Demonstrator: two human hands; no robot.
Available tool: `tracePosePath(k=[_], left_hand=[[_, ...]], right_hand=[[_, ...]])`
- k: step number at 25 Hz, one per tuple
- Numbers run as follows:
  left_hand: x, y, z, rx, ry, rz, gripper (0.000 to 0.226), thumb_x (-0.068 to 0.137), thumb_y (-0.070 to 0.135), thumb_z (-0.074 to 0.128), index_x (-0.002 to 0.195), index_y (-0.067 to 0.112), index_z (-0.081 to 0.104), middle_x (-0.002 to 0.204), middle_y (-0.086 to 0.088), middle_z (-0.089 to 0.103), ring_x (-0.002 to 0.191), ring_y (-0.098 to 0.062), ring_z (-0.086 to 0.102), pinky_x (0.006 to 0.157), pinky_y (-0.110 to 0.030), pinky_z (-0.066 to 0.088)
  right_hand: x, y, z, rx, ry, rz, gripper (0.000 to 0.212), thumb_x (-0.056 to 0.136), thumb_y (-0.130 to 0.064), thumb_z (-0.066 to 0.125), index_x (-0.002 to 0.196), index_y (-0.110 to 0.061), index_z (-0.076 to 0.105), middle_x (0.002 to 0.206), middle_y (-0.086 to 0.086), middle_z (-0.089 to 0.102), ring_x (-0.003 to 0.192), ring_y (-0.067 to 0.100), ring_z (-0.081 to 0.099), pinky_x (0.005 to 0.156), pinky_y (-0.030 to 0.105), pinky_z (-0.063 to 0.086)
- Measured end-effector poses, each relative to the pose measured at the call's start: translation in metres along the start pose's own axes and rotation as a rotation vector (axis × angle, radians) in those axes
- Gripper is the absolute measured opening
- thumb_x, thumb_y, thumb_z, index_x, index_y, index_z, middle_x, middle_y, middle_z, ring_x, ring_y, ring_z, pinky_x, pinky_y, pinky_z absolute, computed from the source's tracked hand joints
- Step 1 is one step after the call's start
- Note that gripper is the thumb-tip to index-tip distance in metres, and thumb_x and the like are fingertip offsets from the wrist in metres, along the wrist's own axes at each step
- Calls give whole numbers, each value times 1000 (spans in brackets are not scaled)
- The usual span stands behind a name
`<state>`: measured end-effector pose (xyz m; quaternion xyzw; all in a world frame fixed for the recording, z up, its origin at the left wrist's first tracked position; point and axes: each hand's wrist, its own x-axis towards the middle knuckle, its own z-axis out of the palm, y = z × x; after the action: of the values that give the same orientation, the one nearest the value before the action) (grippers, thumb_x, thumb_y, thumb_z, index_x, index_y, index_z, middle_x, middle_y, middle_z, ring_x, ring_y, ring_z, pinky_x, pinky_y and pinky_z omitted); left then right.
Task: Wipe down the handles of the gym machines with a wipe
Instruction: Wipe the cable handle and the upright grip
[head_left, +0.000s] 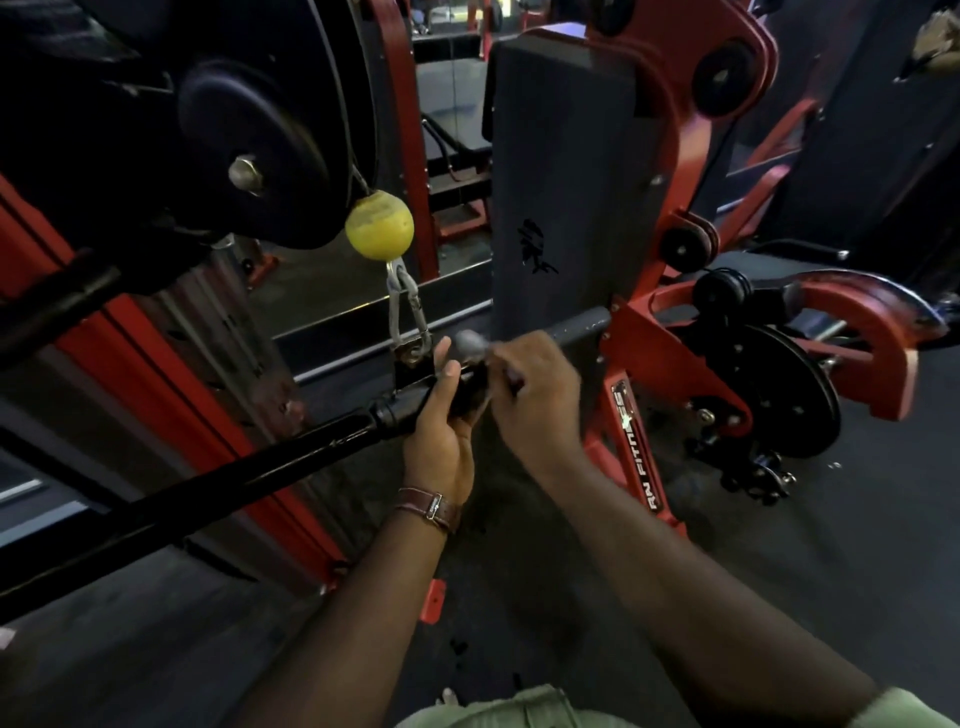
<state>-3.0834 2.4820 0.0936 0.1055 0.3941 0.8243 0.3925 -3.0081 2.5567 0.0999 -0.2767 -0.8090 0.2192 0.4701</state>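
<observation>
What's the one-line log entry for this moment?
left hand grips black bar handle | right hand rubs grey wipe on its end | carabiner attached

Carabiner (408, 312) (left) and red frame (631, 358) flank hands (488, 384).

Yellow ball (380, 224) hangs beside a black pulley wheel (254, 150), steel carabiner (408, 312) clipped under it. Dark upright pad (566, 171) on a red frame (670, 291). Black weight plate (784, 389) lower right, near red "FITNESS" badge (636, 447). Dark rubber floor (779, 545).
</observation>
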Motion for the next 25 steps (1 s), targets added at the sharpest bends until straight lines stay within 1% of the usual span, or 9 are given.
tracePosePath(k=[2,3,7,11,14,16,20,23,25], left_hand=[[-1,0,1,4,-4,1,49,95,23,55,143,14,51,129,-4,67,112,-15,67,89,-30,58],[0,-1,-2,-3,-6,4,47,96,23,56,142,14,51,127,-4,68,114,-16,66,88,-29,57],[-2,0,-9,-7,-39,27,53,89,27,59,141,15,52,120,0,70,114,-16,64,90,-26,55],[-4,-2,-3,5,-23,42,41,99,18,51,139,8,51,105,4,76,107,-15,69,96,-38,54],[-4,-3,-9,-15,-23,52,48,89,25,60,133,8,57,116,-4,70,108,-19,66,85,-29,55],[-5,-4,-11,-19,-29,56,48,86,26,59,132,9,58,115,-5,70,105,-18,67,83,-29,56],[-8,-5,-6,-56,-44,34,43,94,20,55,134,5,53,106,-4,75,106,-19,70,93,-37,57],[-10,-2,-10,-31,-51,48,40,92,21,57,129,8,58,103,0,74,99,-15,70,80,-28,57],[-11,-1,-11,-15,-47,60,43,91,22,56,131,7,58,105,-1,74,101,-17,69,81,-29,56]], right_hand=[[13,11,-12,-32,74,232,12,92,-11,62,88,-21,66,89,-12,52,80,-9,49,78,15,46],[12,8,-11,-24,49,252,11,93,-12,61,88,-20,67,90,-10,53,81,-7,50,77,17,46],[-13,-8,7,5,-112,-102,10,92,-6,61,97,-6,70,96,4,56,80,8,52,68,15,43],[7,24,-13,-43,61,229,11,95,-12,60,98,-16,70,99,-9,51,83,-1,52,72,19,49],[-23,-8,3,-8,-79,-16,14,95,-7,59,106,-7,68,105,2,55,89,6,52,76,19,49],[-21,2,-3,22,-85,-121,12,94,-5,61,104,-4,68,103,6,56,88,8,54,75,18,48],[-4,26,-18,-6,159,223,11,95,-9,61,101,-11,70,99,-3,53,82,-1,49,72,18,47],[-31,-2,7,-3,-29,-120,20,96,-10,56,112,-4,68,104,7,55,88,7,51,74,16,47],[-24,8,1,12,-51,-148,20,97,-13,56,109,-4,69,103,5,55,87,8,53,72,16,45]])
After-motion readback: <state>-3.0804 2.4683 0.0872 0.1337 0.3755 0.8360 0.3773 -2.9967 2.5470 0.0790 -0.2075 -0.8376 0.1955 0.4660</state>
